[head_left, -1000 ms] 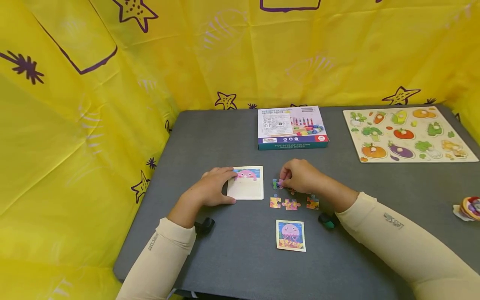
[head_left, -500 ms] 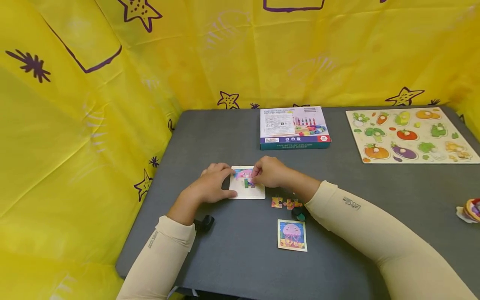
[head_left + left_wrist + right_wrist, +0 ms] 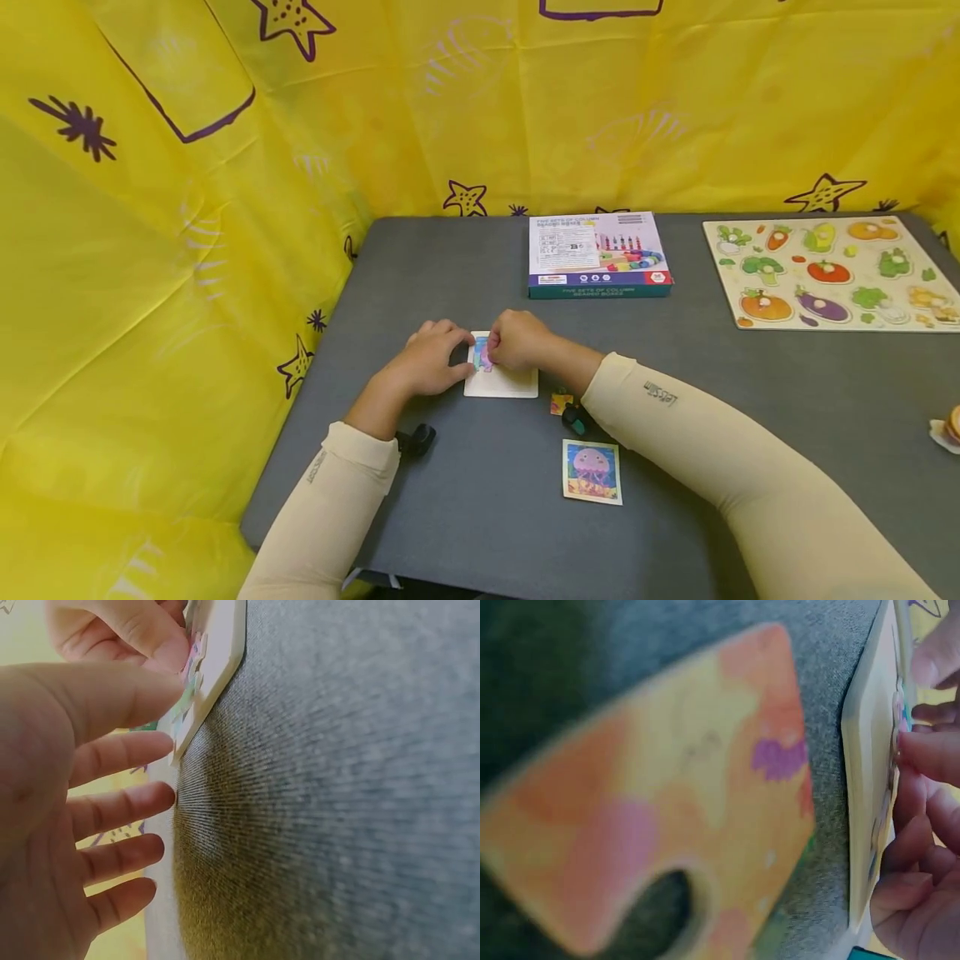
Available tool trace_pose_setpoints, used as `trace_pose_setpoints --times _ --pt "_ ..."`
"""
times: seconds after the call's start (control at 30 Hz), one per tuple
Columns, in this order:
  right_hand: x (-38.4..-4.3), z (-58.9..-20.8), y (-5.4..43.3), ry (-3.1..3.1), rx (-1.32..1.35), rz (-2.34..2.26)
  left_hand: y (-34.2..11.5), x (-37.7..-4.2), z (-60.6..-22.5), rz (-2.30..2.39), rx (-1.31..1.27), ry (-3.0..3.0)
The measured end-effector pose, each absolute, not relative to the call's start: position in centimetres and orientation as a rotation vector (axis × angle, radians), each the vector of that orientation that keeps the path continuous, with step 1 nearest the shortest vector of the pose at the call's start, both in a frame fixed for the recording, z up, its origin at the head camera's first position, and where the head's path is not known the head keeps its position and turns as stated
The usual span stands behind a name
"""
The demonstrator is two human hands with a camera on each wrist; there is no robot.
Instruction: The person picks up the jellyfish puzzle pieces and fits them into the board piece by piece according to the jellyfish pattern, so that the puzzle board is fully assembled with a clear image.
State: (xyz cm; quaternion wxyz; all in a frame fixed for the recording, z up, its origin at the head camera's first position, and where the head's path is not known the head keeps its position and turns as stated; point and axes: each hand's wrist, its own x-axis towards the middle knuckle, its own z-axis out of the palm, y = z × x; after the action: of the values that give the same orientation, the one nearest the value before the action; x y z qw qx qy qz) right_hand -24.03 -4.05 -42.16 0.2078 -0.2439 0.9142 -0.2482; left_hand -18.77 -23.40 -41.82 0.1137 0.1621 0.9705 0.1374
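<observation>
A shallow cream puzzle tray (image 3: 501,387) lies on the grey table, with pink, blue and green jigsaw pieces (image 3: 482,354) in its upper left part. My left hand (image 3: 432,358) rests at the tray's left side, fingers spread, thumb and index fingertips at the rim and the pieces. My right hand (image 3: 517,340) bends over the tray, thumb and finger pinching a small pink jigsaw piece against it; the hand hides most of it. An orange and yellow jigsaw piece (image 3: 727,750) lies close under the right wrist.
A jellyfish picture card (image 3: 592,472) lies nearer the table's front. Farther back are a boxed bead set (image 3: 600,254) and a vegetable peg board (image 3: 840,275). A yellow patterned cloth (image 3: 435,108) hangs behind. A round colourful object (image 3: 954,427) sits at the right edge.
My right hand has carried a green and pink jigsaw piece left from the loose pieces onto the tray and now works it near the upper left. My left hand stays at the tray's side.
</observation>
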Motion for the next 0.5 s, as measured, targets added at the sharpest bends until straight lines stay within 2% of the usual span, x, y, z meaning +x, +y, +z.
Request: trace_pose_setpoints --times 0.5 --pt "-24.19 -41.92 -3.82 2.599 -0.636 -0.655 -22.57 -19.86 -42.17 0.382 0.351 2.896"
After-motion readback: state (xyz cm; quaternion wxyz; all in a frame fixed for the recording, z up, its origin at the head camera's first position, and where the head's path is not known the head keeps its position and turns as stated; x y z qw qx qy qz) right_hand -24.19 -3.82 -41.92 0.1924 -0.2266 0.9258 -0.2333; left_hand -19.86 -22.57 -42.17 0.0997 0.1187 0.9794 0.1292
